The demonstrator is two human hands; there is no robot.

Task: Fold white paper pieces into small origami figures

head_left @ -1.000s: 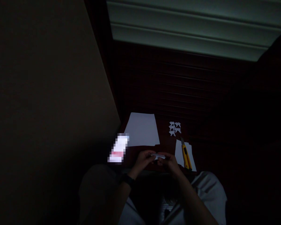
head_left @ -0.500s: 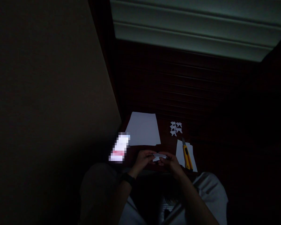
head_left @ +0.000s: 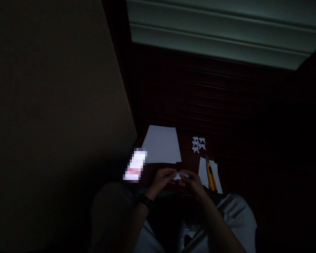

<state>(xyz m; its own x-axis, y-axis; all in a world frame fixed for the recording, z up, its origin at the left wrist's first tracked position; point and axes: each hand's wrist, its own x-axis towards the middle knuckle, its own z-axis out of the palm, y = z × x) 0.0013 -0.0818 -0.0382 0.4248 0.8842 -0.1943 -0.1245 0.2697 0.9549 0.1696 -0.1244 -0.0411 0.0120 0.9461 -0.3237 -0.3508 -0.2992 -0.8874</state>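
Observation:
In the dim light my left hand (head_left: 162,178) and my right hand (head_left: 192,181) meet over the near edge of a dark wooden table (head_left: 189,161). Both pinch a small folded piece of white paper (head_left: 181,174) between their fingertips. A dark watch (head_left: 144,200) sits on my left wrist. Just right of my right hand a yellow utility knife (head_left: 210,174) lies on a small white sheet (head_left: 216,175).
A larger white sheet (head_left: 162,144) lies beyond my hands. Several small folded paper shapes (head_left: 198,144) cluster to its right. A lit phone screen (head_left: 136,166) glows at the table's left edge. A plain wall (head_left: 55,105) fills the left; dark slats (head_left: 200,91) stand behind.
My fingers have shifted slightly on the folded paper, and the view has drifted a little. Nothing on the table has moved.

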